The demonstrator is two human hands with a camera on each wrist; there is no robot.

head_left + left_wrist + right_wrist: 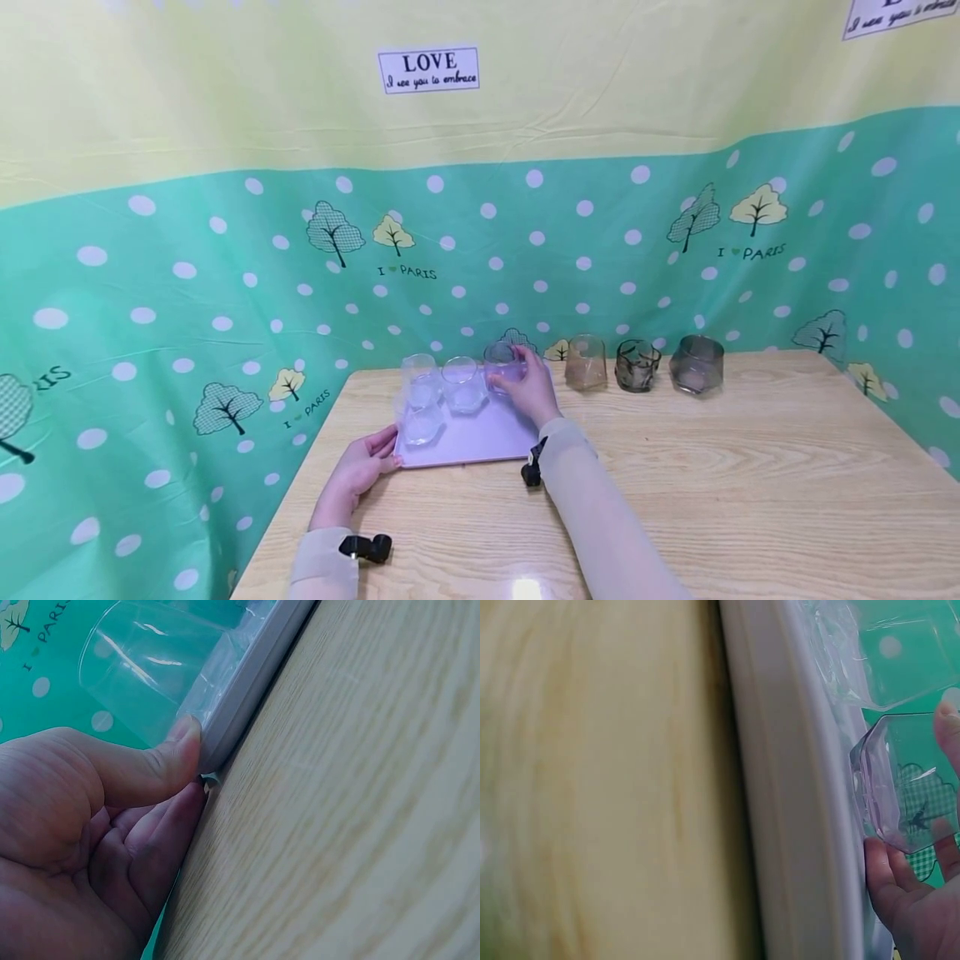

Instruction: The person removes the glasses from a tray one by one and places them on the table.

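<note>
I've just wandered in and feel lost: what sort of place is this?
Perhaps a corner staged for filming tabletop handling: a printed cloth backdrop hangs behind the wood-grain table, where clear glasses stand on a tray, and each sleeve carries a small black device.

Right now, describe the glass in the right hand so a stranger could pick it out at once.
On the wooden table lies a pale lilac tray. Toward the tray's back edge, find its rightmost glass. Unlike the clear glasses to its left, this one is held in the right hand.
</note>
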